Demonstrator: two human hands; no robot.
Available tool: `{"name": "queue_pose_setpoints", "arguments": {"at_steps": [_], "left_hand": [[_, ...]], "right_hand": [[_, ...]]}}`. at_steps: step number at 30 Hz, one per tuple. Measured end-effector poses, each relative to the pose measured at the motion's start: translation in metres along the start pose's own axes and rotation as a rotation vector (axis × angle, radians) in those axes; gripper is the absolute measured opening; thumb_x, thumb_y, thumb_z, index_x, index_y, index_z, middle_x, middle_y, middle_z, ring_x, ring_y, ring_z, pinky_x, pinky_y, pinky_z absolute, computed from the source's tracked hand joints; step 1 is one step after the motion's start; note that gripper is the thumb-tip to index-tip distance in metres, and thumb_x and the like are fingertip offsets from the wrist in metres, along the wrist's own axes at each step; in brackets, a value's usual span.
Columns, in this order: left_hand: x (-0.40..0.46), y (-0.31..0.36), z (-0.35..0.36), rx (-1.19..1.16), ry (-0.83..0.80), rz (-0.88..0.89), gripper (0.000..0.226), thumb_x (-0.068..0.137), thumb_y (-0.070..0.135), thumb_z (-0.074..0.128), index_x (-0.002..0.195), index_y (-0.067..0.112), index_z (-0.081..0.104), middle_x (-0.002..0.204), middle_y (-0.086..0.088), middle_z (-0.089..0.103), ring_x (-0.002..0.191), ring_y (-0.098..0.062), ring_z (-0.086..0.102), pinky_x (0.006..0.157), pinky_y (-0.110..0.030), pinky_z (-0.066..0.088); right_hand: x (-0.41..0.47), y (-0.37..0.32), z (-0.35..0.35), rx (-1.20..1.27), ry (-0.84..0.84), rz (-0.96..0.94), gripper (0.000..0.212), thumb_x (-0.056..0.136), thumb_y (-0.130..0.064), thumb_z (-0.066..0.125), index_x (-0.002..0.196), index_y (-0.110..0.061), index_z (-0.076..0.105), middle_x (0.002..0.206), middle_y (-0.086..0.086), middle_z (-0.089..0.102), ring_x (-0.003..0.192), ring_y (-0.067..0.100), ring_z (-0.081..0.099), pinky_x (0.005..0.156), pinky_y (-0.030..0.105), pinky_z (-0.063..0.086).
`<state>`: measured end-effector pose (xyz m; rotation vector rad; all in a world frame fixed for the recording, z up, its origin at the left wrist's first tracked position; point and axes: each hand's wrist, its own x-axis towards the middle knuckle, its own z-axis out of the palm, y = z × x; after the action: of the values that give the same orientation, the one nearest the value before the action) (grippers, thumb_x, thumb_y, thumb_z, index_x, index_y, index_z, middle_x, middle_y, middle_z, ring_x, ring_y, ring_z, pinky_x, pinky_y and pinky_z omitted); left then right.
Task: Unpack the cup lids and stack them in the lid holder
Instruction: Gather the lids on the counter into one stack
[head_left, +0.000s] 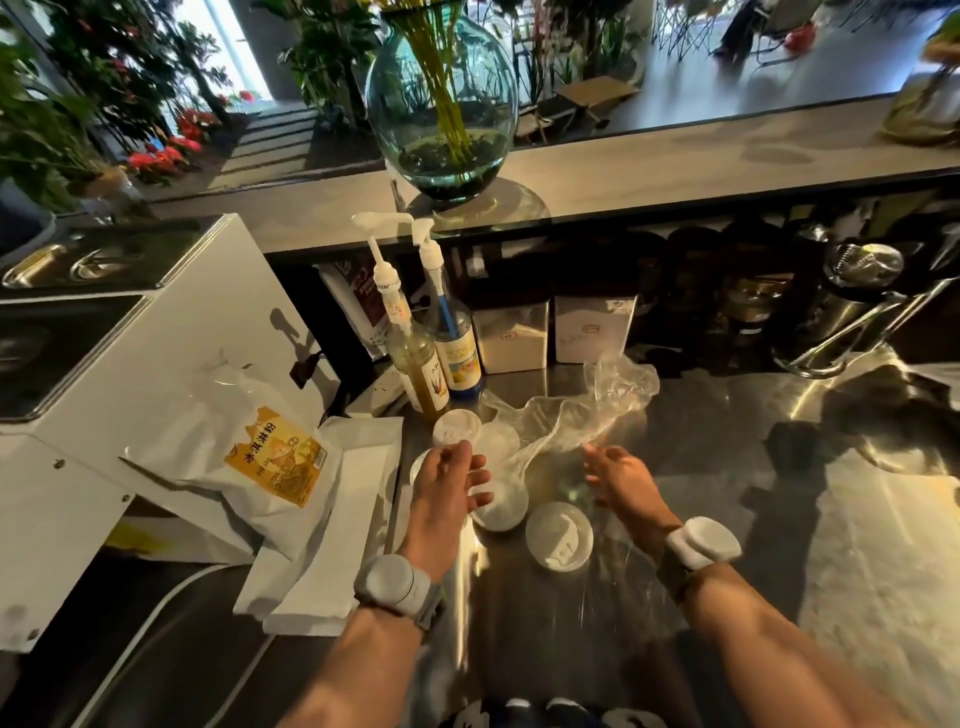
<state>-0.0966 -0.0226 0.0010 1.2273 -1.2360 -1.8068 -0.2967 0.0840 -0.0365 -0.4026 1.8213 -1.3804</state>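
Observation:
Several white cup lids lie loose on the steel counter (701, 467): one lid (559, 536) in front between my hands, another lid (501, 506) just under my left fingertips, and a third lid (457, 427) beyond them. A crumpled clear plastic sleeve (582, 410) lies behind them, its tail trailing toward my right hand. My left hand (447, 486) hovers over the lids with fingers spread, holding nothing. My right hand (621, 480) is open beside the plastic, fingertips near its end. No lid holder is in view.
Two syrup pump bottles (415, 364) stand just behind the lids. A yellow-labelled white bag (254, 457) and white paper packets (332, 525) lie at left against a white machine (130, 364). Metal canisters (511, 338) and a glass vase (441, 104) sit farther back.

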Motion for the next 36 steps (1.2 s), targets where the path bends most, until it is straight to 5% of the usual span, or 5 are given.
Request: {"name": "queue_pose_setpoints", "arguments": {"at_steps": [13,20,26,30,36], "left_hand": [[0.008,-0.067,-0.019,0.336,0.170,-0.097,0.032,0.097,0.032,0.069,0.099,0.002,0.063,0.086,-0.010,0.062,0.084,-0.028,0.058,0.088,-0.054,0.056],[0.019,-0.087,-0.017,0.462,0.192,-0.192,0.028,0.091,0.040,0.074,0.082,0.019,0.059,0.087,-0.013,0.070,0.085,-0.036,0.069,0.087,-0.053,0.061],[0.031,-0.095,-0.007,0.455,0.186,-0.244,0.023,0.091,0.041,0.073,0.083,0.023,0.062,0.082,-0.012,0.069,0.068,-0.027,0.065,0.073,-0.049,0.064],[0.040,-0.098,-0.003,0.474,0.180,-0.313,0.032,0.092,0.042,0.073,0.078,0.015,0.061,0.068,-0.009,0.060,0.059,-0.026,0.056,0.072,-0.043,0.059],[0.047,-0.101,-0.002,0.457,0.186,-0.345,0.034,0.091,0.033,0.075,0.109,0.004,0.068,0.080,-0.010,0.060,0.060,-0.025,0.053,0.069,-0.038,0.051]], "right_hand": [[-0.023,0.061,0.003,-0.577,-0.030,0.109,0.065,0.088,-0.044,0.069,0.139,-0.010,0.049,0.128,0.009,0.064,0.118,0.027,0.061,0.093,0.030,0.043],[-0.025,0.072,0.003,-0.614,0.013,0.064,0.038,0.084,-0.036,0.075,0.105,-0.006,0.067,0.097,0.012,0.073,0.088,0.028,0.068,0.081,0.039,0.055],[-0.023,0.075,0.007,-0.585,-0.002,0.066,0.045,0.082,-0.039,0.077,0.112,-0.008,0.066,0.103,0.008,0.070,0.093,0.023,0.065,0.077,0.030,0.047],[-0.017,0.076,0.007,-0.603,-0.017,0.078,0.043,0.081,-0.043,0.077,0.106,-0.009,0.068,0.105,0.011,0.071,0.099,0.029,0.066,0.088,0.041,0.053],[-0.011,0.069,0.008,-0.628,-0.026,0.163,0.037,0.085,-0.051,0.069,0.088,-0.015,0.063,0.095,0.012,0.072,0.091,0.032,0.068,0.083,0.045,0.056]]}}
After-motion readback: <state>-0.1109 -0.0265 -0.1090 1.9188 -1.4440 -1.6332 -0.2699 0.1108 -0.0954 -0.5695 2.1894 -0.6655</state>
